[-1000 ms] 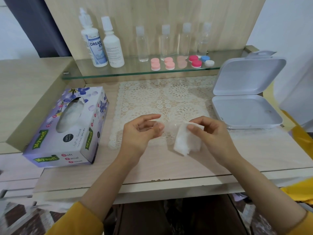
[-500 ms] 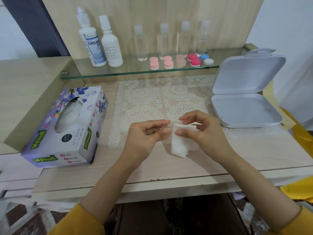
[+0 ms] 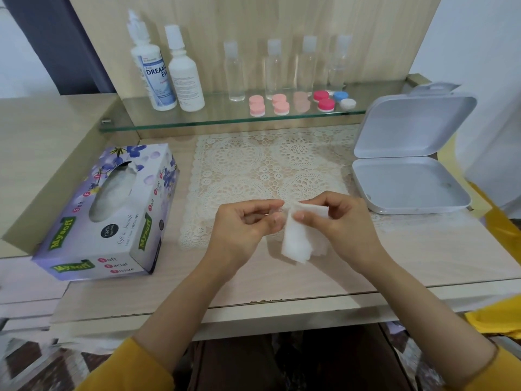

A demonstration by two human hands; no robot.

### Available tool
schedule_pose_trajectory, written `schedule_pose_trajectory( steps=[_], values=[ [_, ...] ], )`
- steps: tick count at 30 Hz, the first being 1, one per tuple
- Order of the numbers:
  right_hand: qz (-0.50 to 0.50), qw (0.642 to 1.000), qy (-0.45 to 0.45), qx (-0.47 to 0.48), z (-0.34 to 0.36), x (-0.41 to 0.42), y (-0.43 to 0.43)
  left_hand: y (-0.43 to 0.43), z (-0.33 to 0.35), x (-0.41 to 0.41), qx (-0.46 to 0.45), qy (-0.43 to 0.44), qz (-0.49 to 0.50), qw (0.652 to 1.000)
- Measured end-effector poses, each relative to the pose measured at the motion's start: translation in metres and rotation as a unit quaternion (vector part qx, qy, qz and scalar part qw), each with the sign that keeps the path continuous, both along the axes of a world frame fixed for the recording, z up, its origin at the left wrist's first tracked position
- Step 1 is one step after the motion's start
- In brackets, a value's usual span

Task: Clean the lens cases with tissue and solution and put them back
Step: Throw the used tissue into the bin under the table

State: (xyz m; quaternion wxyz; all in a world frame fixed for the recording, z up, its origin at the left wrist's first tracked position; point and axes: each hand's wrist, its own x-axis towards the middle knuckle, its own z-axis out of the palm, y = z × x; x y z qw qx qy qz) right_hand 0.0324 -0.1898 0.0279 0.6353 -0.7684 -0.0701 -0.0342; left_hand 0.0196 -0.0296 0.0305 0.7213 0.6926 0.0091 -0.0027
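Looks like the left hand [image 3: 242, 224] pinches a tiny clear lens case [image 3: 277, 212] over the lace mat [image 3: 253, 165] so the right hand [image 3: 346, 221], fingers curled round a folded tissue [image 3: 297, 241], can wipe it, while the other cases [image 3: 281, 105] wait on the glass shelf [image 3: 214, 119].

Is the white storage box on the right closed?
No, the white box stands open, its lid tilted up behind the base.

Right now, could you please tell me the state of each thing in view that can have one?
Left hand: pinching a small clear piece, hardly visible.
Right hand: pinching the tissue against it.
White box: open, lid raised.
Tissue box: opened, tissue showing.
Solution bottles: upright, capped.
Lens cases: closed, lids on.
Clear bottles: upright, capped.
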Motion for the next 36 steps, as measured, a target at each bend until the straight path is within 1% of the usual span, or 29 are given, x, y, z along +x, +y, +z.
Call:
schedule_pose_trajectory(
  steps=[2, 6, 9, 13, 16, 19, 23, 27, 31, 33, 36],
  values=[
    [0.012, 1.0, -0.007, -0.003, 0.001, 0.002, -0.003, 0.0, 0.0, 0.0, 0.0, -0.002, 0.0, 1.0],
    [0.053, 0.998, 0.012, 0.012, 0.0, 0.001, -0.005, 0.002, 0.001, 0.001, -0.01, -0.003, 0.004, 1.0],
    [0.028, 0.999, 0.011, 0.024, -0.001, -0.001, 0.001, 0.002, 0.001, 0.001, -0.006, -0.001, 0.001, 1.0],
    [-0.004, 1.0, -0.008, 0.001, -0.001, 0.002, 0.003, 0.0, -0.001, 0.0, -0.004, -0.003, -0.006, 1.0],
    [0.021, 1.0, -0.015, -0.003, -0.001, 0.003, -0.001, 0.002, -0.001, 0.001, -0.01, -0.005, -0.002, 1.0],
    [0.05, 0.998, -0.01, 0.026, 0.0, 0.001, -0.003, 0.005, -0.001, 0.003, -0.007, -0.002, -0.008, 1.0],
    [0.068, 0.996, -0.011, 0.049, 0.003, 0.002, -0.004, 0.013, 0.005, 0.008, 0.022, 0.048, -0.062, 0.997],
    [0.091, 0.995, -0.026, 0.046, 0.007, 0.003, -0.006, 0.018, 0.014, 0.014, 0.078, 0.09, -0.111, 0.987],
    [0.089, 0.995, -0.025, 0.036, 0.007, 0.003, -0.007, 0.021, 0.02, 0.017, 0.077, 0.111, -0.138, 0.981],
    [0.092, 0.995, -0.015, 0.035, 0.007, 0.002, -0.009, 0.024, 0.025, 0.018, 0.121, 0.106, -0.156, 0.974],
    [0.074, 0.997, -0.02, 0.009, 0.01, 0.001, -0.015, 0.026, 0.031, 0.02, 0.213, 0.064, -0.15, 0.963]
  ],
)
